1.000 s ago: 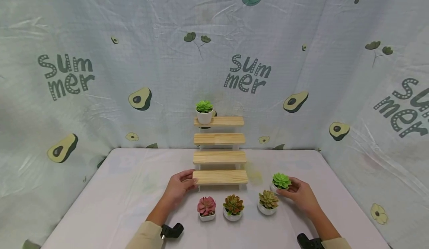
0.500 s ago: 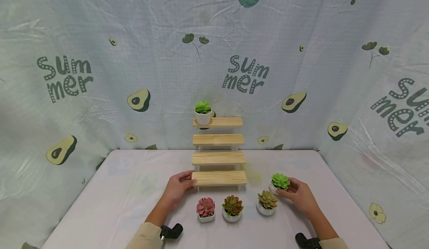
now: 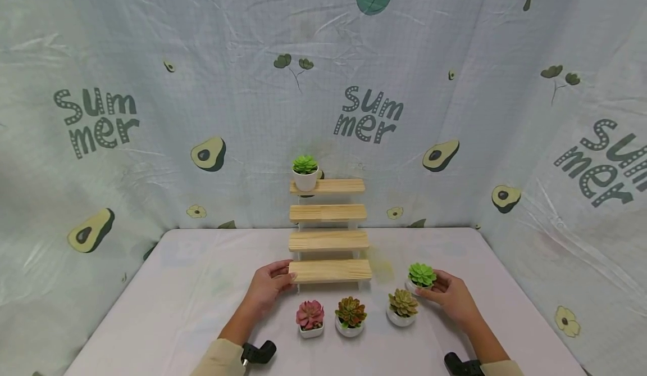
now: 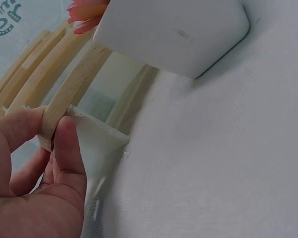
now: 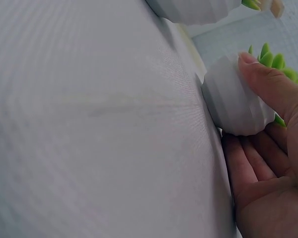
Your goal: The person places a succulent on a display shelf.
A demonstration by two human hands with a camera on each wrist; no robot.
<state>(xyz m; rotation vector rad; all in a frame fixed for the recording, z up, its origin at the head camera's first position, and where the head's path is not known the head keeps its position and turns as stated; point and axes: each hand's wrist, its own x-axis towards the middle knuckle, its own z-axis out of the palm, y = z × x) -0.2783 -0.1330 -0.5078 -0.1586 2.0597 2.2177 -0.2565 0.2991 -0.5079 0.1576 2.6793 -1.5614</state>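
My left hand (image 3: pixel 268 287) pinches the left end of the lowest board of a wooden four-step shelf (image 3: pixel 331 271); in the left wrist view, thumb and fingers close on the board's end (image 4: pixel 72 87). On the right, my right hand (image 3: pixel 455 297) holds a bright green succulent (image 3: pixel 422 275) by its white pot (image 5: pixel 236 99), thumb on one side and fingers on the other. The pot stands on the table or very near it. Another green succulent (image 3: pixel 305 165) in a white pot sits at the left of the top board.
In front of the shelf stand a pink succulent (image 3: pixel 310 315) in a square white pot and a red-green one (image 3: pixel 350 312) in a round pot. A yellowish-green succulent (image 3: pixel 402 303) stands just left of my right hand. A printed sheet (image 3: pixel 253 112) hangs behind the table.
The head view has shifted slightly. Both hands keep their places on the shelf and the pot, and the plants have not visibly moved.
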